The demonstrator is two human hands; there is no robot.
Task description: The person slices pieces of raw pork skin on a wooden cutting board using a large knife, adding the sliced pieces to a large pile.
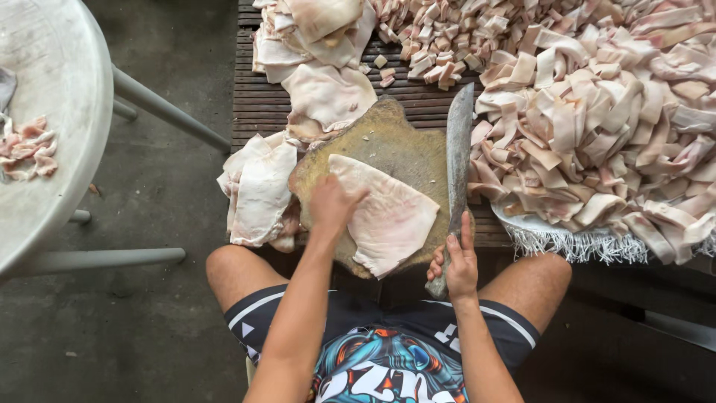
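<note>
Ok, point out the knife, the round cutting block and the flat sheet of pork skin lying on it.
knife (458, 153): head view, middle of the blade.
cutting block (403, 138): head view, bare top surface.
sheet of pork skin (388, 216): head view, centre of the sheet.

A single head-worn camera looks almost straight down from above the seated person, close over the work. The wooden chopping block (388, 160) sits near frame centre on the slatted counter (257, 97), the person's knees at 6 o'clock. The white round table (52, 112) edges in at 9 o'clock, and heaped strips (597, 127) fill 2 o'clock.
</note>
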